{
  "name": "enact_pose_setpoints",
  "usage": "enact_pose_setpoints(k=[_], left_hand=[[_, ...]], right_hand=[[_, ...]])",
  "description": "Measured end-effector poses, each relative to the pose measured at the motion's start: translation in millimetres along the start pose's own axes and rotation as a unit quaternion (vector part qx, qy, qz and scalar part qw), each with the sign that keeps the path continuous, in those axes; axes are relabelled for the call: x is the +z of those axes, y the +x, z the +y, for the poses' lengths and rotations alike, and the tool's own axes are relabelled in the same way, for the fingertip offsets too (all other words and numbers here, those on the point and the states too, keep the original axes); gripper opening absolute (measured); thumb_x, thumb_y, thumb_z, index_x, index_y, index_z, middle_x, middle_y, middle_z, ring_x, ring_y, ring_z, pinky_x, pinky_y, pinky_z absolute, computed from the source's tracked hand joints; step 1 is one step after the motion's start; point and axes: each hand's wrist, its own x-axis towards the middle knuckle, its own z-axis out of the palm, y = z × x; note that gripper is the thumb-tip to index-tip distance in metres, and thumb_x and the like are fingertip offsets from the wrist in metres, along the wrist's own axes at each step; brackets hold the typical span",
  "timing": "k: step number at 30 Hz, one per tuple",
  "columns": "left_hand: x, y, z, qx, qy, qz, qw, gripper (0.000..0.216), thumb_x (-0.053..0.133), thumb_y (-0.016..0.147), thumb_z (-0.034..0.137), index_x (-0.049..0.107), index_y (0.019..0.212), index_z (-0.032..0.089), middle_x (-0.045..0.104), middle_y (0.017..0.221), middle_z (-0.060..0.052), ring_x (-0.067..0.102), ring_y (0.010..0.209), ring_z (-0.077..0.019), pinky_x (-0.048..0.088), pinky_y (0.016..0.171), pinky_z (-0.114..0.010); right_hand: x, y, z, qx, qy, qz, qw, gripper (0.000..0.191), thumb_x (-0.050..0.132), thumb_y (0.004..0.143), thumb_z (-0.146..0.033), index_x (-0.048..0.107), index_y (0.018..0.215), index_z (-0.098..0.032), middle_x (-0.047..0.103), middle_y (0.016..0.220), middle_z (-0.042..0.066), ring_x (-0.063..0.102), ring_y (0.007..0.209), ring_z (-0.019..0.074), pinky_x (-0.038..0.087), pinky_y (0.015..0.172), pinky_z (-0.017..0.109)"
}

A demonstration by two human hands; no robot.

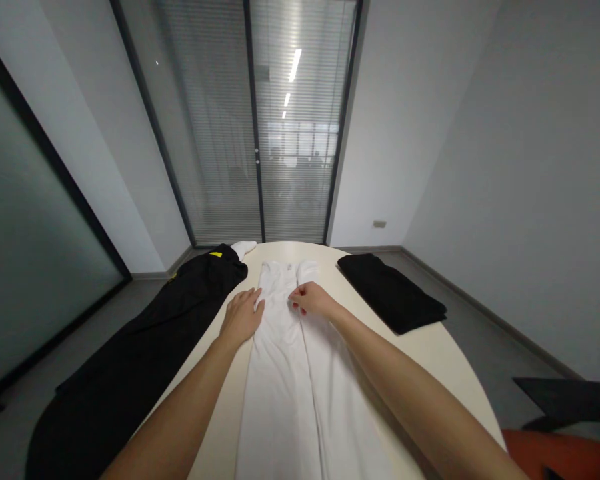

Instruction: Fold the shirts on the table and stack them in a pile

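A white garment lies lengthwise on the table in front of me, with a small tag near its far end and a long fold or edge running down its middle. On its left edge rests my left hand, palm down with the fingers loosely stretched. My right hand pinches the white cloth near the middle line, close to the far end; its fingertips are partly curled out of sight.
The round cream table carries a folded black cloth at right. A black garment with yellow marks hangs over the left side, beside a white piece of cloth. An orange and black chair stands lower right. Glass panels rise behind.
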Motion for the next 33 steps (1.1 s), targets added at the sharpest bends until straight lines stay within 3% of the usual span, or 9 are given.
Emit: enact_pose_setpoints(k=[5,11,19,25,29,33], left_hand=[[2,3,-4,0.005,-0.004,0.012,1.0,0.045,0.042,0.098,0.036,0.058,0.136,0.019,0.059,0.14,-0.012,0.051,0.128,-0.0295,0.039,0.108,-0.05],[5,6,-4,0.001,0.012,-0.001,1.0,0.046,0.041,0.098,0.037,0.056,0.138,0.019,0.057,0.141,-0.013,0.049,0.13,-0.0314,0.039,0.108,-0.05],[7,8,-3,-0.001,-0.01,0.008,1.0,0.048,0.041,0.099,0.039,0.054,0.14,0.019,0.057,0.142,-0.013,0.05,0.13,-0.0294,0.037,0.111,-0.049],[6,7,-2,-0.004,-0.012,-0.002,1.0,0.051,0.041,0.098,0.044,0.053,0.142,0.021,0.055,0.143,-0.013,0.048,0.132,-0.0311,0.037,0.11,-0.05],[8,7,-3,-0.007,-0.013,-0.004,1.0,0.052,0.041,0.098,0.044,0.053,0.142,0.019,0.054,0.144,-0.014,0.047,0.132,-0.0319,0.036,0.111,-0.051],[10,8,-5,-0.006,-0.009,-0.001,1.0,0.051,0.042,0.097,0.044,0.053,0.141,0.02,0.054,0.144,-0.012,0.046,0.134,-0.0307,0.036,0.111,-0.049]], right_hand=[[14,23,-9,0.017,-0.05,0.018,0.998,0.025,0.064,0.078,-0.025,0.064,0.055,-0.015,0.059,0.048,0.002,0.056,0.05,0.0134,0.039,0.056,0.024],[29,23,-7,-0.019,-0.042,0.044,0.998,0.013,0.068,0.076,-0.028,0.068,0.072,-0.016,0.068,0.066,0.002,0.06,0.064,0.0128,0.037,0.058,0.021],[25,30,-7,-0.039,0.058,0.028,0.997,0.004,0.059,0.082,-0.019,0.058,0.084,-0.017,0.066,0.064,-0.001,0.061,0.055,0.0102,0.042,0.056,0.019],[24,37,1,-0.034,0.104,0.025,0.994,0.016,0.065,0.078,-0.014,0.054,0.089,-0.017,0.064,0.065,-0.003,0.061,0.056,0.0094,0.042,0.056,0.018],[21,34,6,-0.044,0.033,0.075,0.996,0.019,0.069,0.073,-0.016,0.059,0.09,-0.018,0.063,0.066,-0.004,0.058,0.06,0.0106,0.037,0.056,0.02],[20,28,6,-0.055,-0.07,0.084,0.993,0.015,0.069,0.078,-0.026,0.065,0.092,-0.021,0.068,0.075,-0.001,0.059,0.068,0.0129,0.036,0.061,0.023]])
